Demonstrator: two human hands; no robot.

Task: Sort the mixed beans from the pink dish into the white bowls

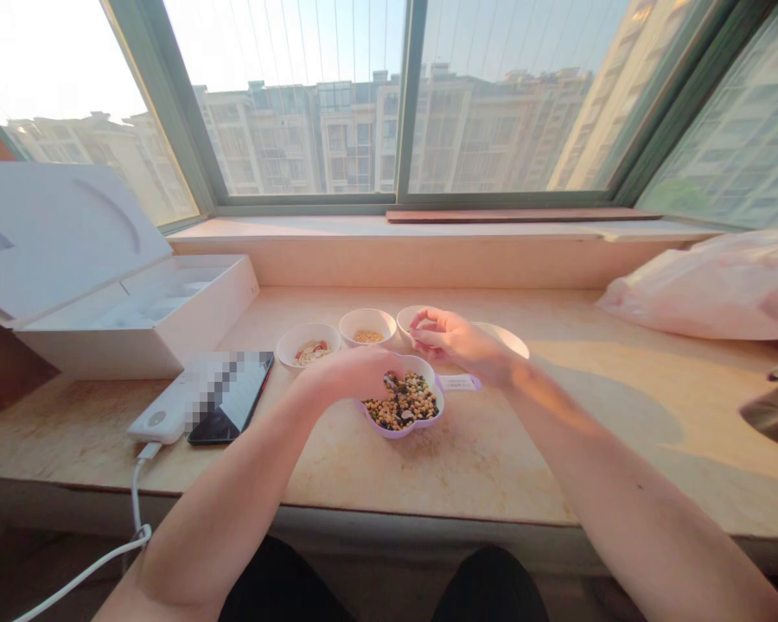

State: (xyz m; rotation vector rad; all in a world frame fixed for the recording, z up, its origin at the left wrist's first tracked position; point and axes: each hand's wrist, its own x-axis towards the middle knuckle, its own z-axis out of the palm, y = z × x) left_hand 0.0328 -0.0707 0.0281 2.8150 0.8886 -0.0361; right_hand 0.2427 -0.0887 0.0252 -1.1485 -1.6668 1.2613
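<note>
Our forearms (239, 484) extend forward, left hand (356, 371) amid beans (410, 404) in the lavender bowl (398, 434), right hand (450, 337) curled at a white bowl (404, 326), grips unclear: we seem mid-sort, needing a fine pinch next.

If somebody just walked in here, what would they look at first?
Probably the lavender bowl of tan and dark beans in the middle of the counter, with the left hand's fingertips in it. Just behind, the right hand is at a small white bowl. Next might come the big open white box on the left, or the bright window across the back.
</note>
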